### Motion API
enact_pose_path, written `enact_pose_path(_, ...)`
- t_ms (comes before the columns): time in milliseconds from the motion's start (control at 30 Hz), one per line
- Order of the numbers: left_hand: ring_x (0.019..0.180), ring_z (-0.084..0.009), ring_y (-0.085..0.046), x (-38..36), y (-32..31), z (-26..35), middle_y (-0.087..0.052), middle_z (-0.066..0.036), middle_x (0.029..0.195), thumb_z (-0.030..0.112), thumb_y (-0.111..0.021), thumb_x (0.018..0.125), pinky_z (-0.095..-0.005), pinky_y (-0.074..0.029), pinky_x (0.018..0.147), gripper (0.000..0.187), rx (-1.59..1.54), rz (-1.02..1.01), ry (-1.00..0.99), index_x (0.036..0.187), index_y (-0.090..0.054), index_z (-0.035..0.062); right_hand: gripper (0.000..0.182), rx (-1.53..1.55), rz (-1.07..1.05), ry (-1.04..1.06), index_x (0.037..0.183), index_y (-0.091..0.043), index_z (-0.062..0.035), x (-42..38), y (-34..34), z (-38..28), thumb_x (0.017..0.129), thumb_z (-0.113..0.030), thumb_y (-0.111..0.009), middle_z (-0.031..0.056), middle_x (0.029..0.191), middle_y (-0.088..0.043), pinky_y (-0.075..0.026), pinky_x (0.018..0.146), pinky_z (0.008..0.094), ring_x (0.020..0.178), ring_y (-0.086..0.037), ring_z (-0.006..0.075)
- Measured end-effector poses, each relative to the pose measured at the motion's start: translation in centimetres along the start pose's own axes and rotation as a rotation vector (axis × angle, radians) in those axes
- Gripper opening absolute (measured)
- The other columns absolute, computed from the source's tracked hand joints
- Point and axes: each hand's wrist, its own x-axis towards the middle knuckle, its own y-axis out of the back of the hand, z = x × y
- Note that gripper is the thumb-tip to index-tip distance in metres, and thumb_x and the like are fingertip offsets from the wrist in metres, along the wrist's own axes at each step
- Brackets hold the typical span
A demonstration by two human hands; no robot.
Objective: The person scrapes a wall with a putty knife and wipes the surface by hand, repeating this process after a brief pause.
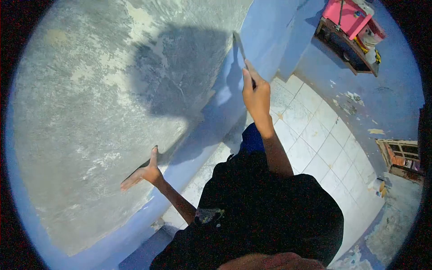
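Observation:
My right hand (pixel 257 96) is closed around a scraper (pixel 239 45), its thin blade seen nearly edge-on. The blade's tip meets the wall (pixel 90 135) where the rough grey patch borders blue paint. Lower left, my left hand (pixel 147 172) has its fingers stretched out and its thumb raised. It lies against or very close to the grey surface; contact is hard to tell. Pale, flaky streaks mark the grey patch, and a large shadow falls across its upper part.
A band of blue paint (pixel 198 139) edges the patch. White floor tiles (pixel 310 130) extend to the right. At upper right a wooden shelf (pixel 344 47) carries a pink container (pixel 346 18). A cup-like object (pixel 379 186) sits near the far right wall, below a wooden frame (pixel 400 157).

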Motion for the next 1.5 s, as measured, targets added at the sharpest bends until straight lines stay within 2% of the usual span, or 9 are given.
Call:
enact_pose_path(133, 0.126, -0.0356, 0.032, -0.6, 0.8, 0.3, 0.040, -0.028, 0.131, 0.053, -0.087, 0.038, -0.0541, 0.017, 0.101, 0.161, -0.124, -0.106, 0.229, 0.125, 0.034, -0.0077, 0.032, 0.009, 0.052, 0.004, 0.113, -0.058, 0.0017, 2.3, 0.0, -0.3, 0.090, -0.020, -0.050, 0.0246, 0.096, -0.062, -0.049, 0.073, 0.0360, 0.085, -0.064, 0.0338)
enact_pose_path(433, 0.126, -0.0359, 0.033, -0.4, 0.5, 1.1, 0.039, -0.028, 0.131, 0.052, -0.087, 0.040, -0.0562, 0.017, 0.100, 0.159, -0.177, -0.102, 0.259, 0.126, 0.034, -0.0070, 0.032, 0.127, 0.161, -0.112, 0.113, -0.058, 0.0026, 7.2, -0.3, 2.2, 0.090, -0.018, -0.053, 0.0216, 0.096, -0.065, -0.046, 0.081, 0.0302, 0.089, -0.063, 0.0230)
enact_pose_path(667, 0.130, -0.0415, 0.023, -2.2, -1.9, -0.8, 0.028, -0.028, 0.139, 0.068, -0.078, 0.040, -0.0618, 0.006, 0.101, 0.154, -0.086, 0.096, 0.130, 0.135, 0.020, -0.0038, 0.030, 0.031, -0.042, 0.352, 0.112, -0.059, 0.0011, -2.2, -1.5, 8.3, 0.087, -0.015, -0.057, 0.0201, 0.090, -0.065, -0.049, 0.073, 0.0368, 0.082, -0.065, 0.0280)
enact_pose_path(833, 0.134, -0.0452, 0.005, -9.2, -5.8, 0.6, 0.010, -0.033, 0.142, 0.065, -0.071, 0.059, -0.0586, -0.008, 0.105, 0.129, -0.301, 0.168, 0.202, 0.139, 0.000, -0.0069, 0.032, -0.193, -0.321, -0.097, 0.092, -0.063, 0.0054, -7.7, 1.6, 14.5, 0.088, -0.026, -0.057, 0.0125, 0.070, -0.064, -0.046, 0.057, 0.0335, 0.063, -0.061, 0.0204)
enact_pose_path(1167, 0.093, -0.0384, -0.047, -49.7, 2.6, -6.1, -0.040, -0.023, 0.113, 0.032, -0.061, 0.082, -0.0489, -0.041, 0.078, 0.052, 0.033, -1.434, 0.367, 0.122, -0.045, 0.0035, 0.028, 0.028, -0.482, -0.437, 0.083, -0.054, -0.0020, -7.6, 10.8, 34.8, 0.080, -0.026, -0.069, 0.0075, 0.056, -0.056, -0.032, 0.033, 0.0257, 0.038, -0.046, 0.0102)
enact_pose_path(1300, 0.065, -0.0279, -0.051, -51.6, 5.0, -3.3, -0.052, -0.012, 0.082, 0.029, -0.060, 0.081, -0.0447, -0.043, 0.059, 0.036, -0.586, -1.341, 0.443, 0.110, -0.056, 0.0083, 0.028, 0.284, -0.482, -1.029, 0.072, -0.053, -0.0068, -7.7, 19.4, 43.5, 0.077, -0.028, -0.071, 0.0027, 0.051, -0.048, -0.031, 0.031, 0.0276, 0.036, -0.043, 0.0107)
enact_pose_path(1367, 0.051, -0.0226, -0.053, -51.3, 2.3, -1.7, -0.058, -0.006, 0.067, 0.028, -0.060, 0.081, -0.0426, -0.044, 0.049, 0.029, -0.845, -1.079, 0.325, 0.105, -0.061, 0.0107, 0.030, -0.260, -0.641, -0.838, 0.064, -0.055, -0.0068, -11.3, 24.6, 52.2, 0.079, -0.031, -0.064, 0.0079, 0.051, -0.052, -0.037, 0.036, 0.0349, 0.038, -0.048, 0.0187)
enact_pose_path(1433, 0.063, -0.0183, -0.056, -49.6, -1.9, 0.8, -0.059, -0.001, 0.077, 0.028, -0.063, 0.080, -0.0357, -0.044, 0.054, 0.030, -0.783, -1.168, 1.419, 0.107, -0.061, 0.0156, 0.034, -0.886, -0.872, -0.414, 0.059, -0.059, -0.0044, -14.7, 30.4, 59.4, 0.080, -0.032, -0.056, 0.0135, 0.051, -0.055, -0.042, 0.043, 0.0395, 0.044, -0.054, 0.0259)
enact_pose_path(1500, 0.100, -0.0207, -0.055, -43.2, -2.2, 6.3, -0.057, -0.005, 0.110, 0.041, -0.049, 0.087, -0.0433, -0.040, 0.085, 0.045, -0.841, -1.135, 1.435, 0.123, -0.053, 0.0148, 0.031, -1.023, -1.011, -0.446, 0.063, -0.060, -0.0057, -15.6, 33.8, 60.3, 0.080, -0.030, -0.055, 0.0119, 0.050, -0.054, -0.041, 0.042, 0.0395, 0.043, -0.053, 0.0248)
